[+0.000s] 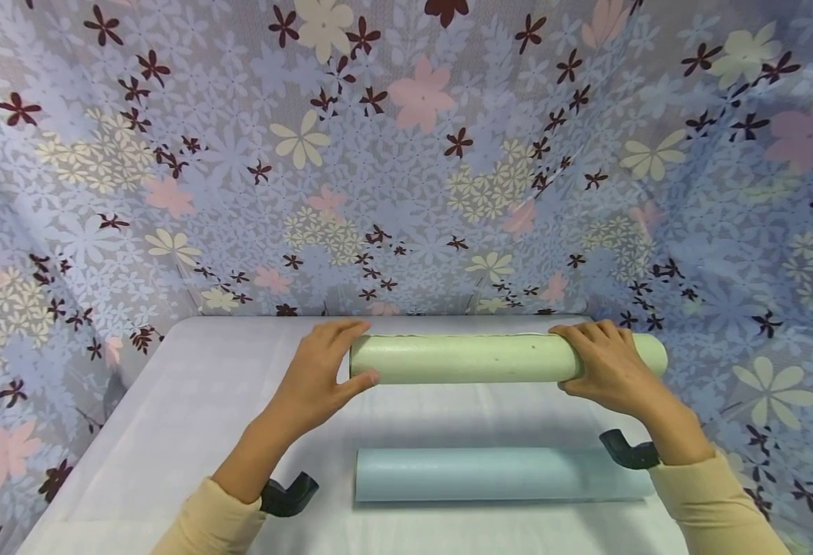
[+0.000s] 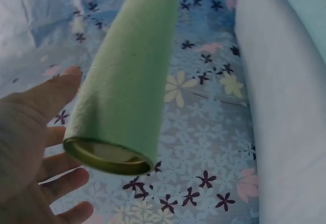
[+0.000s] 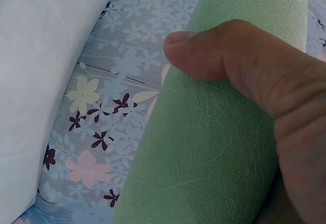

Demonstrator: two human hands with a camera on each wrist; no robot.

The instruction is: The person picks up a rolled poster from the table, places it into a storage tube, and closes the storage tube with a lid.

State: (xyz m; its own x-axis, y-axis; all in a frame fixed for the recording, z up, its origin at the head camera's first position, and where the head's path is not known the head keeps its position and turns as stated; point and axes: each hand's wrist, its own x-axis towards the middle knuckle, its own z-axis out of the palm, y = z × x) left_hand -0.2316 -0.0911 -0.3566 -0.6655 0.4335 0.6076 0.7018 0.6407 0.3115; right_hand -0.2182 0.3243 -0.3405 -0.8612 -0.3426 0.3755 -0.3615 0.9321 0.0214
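Note:
A light green roll with a finely creased surface is held level above the white table, its length running left to right. My right hand grips it near its right end; in the right wrist view the thumb lies across the roll. At the other end, my left hand is spread around the roll's end without gripping. The left wrist view shows that hand beside the roll's hollow end. Below lies a pale blue roll on the table.
The white-covered table has its far edge against a flowered curtain, which also hangs at both sides. Black curved pieces are worn at the wrists, by the cream sleeves.

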